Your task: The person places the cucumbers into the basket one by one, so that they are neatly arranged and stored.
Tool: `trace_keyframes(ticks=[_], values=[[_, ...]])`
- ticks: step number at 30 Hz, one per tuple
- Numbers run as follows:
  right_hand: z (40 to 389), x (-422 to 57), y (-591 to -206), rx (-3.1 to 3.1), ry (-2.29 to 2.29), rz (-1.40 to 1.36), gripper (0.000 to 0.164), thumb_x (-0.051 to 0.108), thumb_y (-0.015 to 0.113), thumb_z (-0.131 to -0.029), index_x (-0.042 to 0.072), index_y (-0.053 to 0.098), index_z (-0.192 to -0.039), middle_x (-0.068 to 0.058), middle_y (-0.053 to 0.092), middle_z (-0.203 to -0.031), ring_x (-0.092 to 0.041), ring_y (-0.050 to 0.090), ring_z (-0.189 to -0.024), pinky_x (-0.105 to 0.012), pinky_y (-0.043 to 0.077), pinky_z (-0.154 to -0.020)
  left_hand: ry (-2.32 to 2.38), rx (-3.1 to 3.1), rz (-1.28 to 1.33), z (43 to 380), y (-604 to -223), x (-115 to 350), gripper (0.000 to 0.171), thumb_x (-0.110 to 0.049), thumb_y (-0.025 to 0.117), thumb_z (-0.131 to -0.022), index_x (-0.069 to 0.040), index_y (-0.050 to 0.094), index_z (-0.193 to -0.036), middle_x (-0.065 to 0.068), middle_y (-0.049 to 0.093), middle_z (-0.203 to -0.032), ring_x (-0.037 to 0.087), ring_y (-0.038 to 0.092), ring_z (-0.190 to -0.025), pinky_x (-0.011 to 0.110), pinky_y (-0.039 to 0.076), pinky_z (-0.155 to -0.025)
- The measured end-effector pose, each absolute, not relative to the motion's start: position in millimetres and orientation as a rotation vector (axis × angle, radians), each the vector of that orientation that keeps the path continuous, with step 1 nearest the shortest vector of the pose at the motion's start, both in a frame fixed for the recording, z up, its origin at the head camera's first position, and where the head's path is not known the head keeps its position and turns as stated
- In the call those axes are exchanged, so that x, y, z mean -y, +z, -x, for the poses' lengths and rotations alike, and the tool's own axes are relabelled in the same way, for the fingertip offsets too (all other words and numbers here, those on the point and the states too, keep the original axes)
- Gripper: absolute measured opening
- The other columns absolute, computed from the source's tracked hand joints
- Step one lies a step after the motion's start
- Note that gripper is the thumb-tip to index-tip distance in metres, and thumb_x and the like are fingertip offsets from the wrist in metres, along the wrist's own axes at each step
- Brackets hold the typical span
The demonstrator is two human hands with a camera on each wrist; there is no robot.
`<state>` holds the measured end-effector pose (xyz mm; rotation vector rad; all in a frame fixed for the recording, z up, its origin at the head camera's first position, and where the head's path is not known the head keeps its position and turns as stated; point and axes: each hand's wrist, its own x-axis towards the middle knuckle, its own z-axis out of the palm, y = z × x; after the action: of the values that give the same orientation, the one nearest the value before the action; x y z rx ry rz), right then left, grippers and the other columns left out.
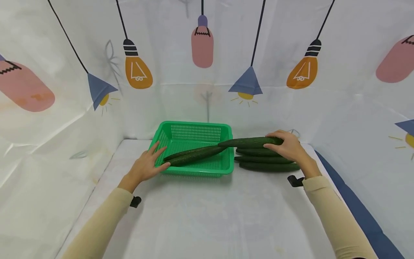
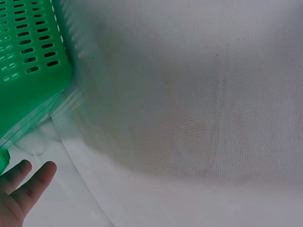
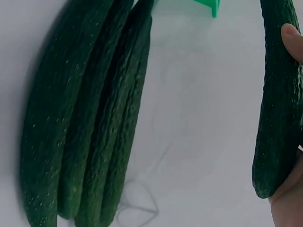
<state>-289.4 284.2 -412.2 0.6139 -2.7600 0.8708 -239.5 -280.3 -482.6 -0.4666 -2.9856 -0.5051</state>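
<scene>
A green plastic basket [image 1: 194,172] stands at the back of the table with two long dark-green cucumbers [image 1: 194,155] lying slantwise inside. My right hand [image 1: 288,145] grips one cucumber [image 1: 249,141] near its right end. That cucumber is raised above the others, its left tip over the basket's right rim. In the right wrist view, the thumb lies along the held cucumber [image 3: 279,104]. At the basket's front left corner is my left hand [image 1: 145,164], fingers spread and thumb by the rim. Whether it touches the basket I cannot tell.
Several cucumbers [image 1: 268,166] lie side by side on the table to the right of the basket. The white table [image 1: 207,216] extends toward me. A white cloth wall [image 1: 168,100] printed with lamps rises right behind the basket.
</scene>
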Motion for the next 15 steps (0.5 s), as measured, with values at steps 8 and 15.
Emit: trace_keyframes(ticks=[8,15], values=[[306.3,-247.3,-411.2,2.769,0.863,-0.717,0.045,0.034,0.081,-0.090,0.008,0.073,-0.126,-0.016,0.069,-0.123,-0.037,0.063,-0.117,-0.059,0.048,-0.101,-0.498,2.980,0.446,239.9,-480.9,282.3,0.081,-0.065,0.056,-0.096,-0.024,0.036,-0.162,0.015,0.020,-0.171,0.056,0.047,-0.133,0.069,0.053,-0.082],[317.1,-218.5,-406.5,2.830,0.843,-0.788,0.045,0.035,0.081,-0.090,0.012,0.073,-0.128,-0.013,0.070,-0.121,-0.034,0.066,-0.110,-0.054,0.053,-0.095,-0.528,2.959,0.456,242.6,-485.4,280.8,0.084,-0.066,0.057,-0.095,-0.025,0.031,-0.164,0.015,0.021,-0.171,0.057,0.047,-0.133,0.068,0.052,-0.084]])
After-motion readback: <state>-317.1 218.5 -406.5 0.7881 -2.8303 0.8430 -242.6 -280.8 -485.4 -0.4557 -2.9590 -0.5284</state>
